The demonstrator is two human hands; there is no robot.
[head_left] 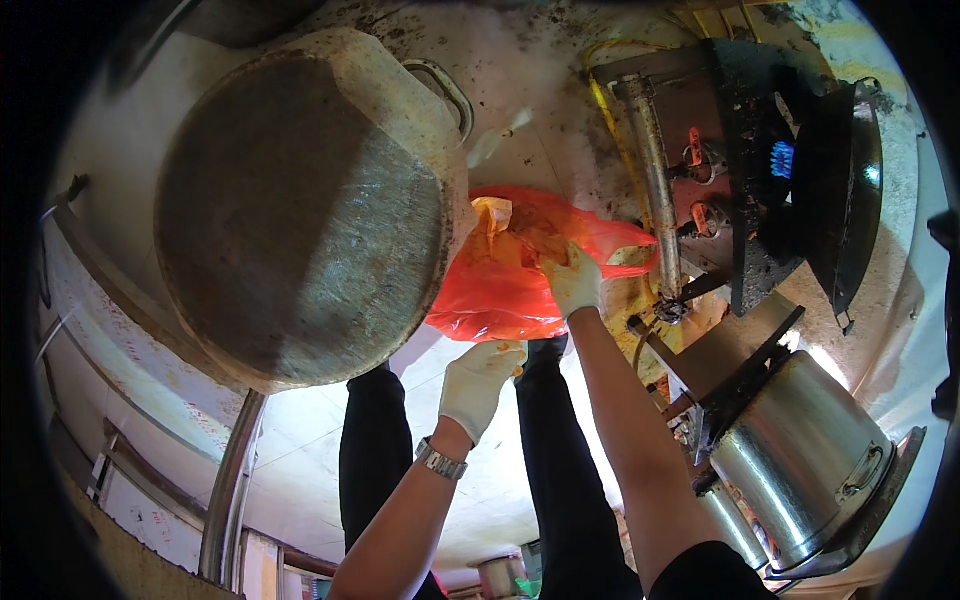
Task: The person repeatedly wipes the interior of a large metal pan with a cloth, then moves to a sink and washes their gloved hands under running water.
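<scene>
Both my hands wear white work gloves stained with orange. My right hand (574,277) reaches into the mouth of a red plastic bag (502,300), its fingertips against orange-brown contents (536,244) that I cannot identify. Below the bag's near edge is my left hand (480,386), fingers curled, with small orange bits at the fingertips. Whether it grips the bag or anything else cannot be made out. A crumpled pale-yellow piece (493,214) shows at the bag's far side.
To the left stands a large round metal vessel (300,225) with a side handle (450,97). On the right, a gas stove (697,172) burns blue under a black wok (847,195). A stainless-steel stockpot (802,450) is at lower right. A yellow hose (611,112) runs beside the stove.
</scene>
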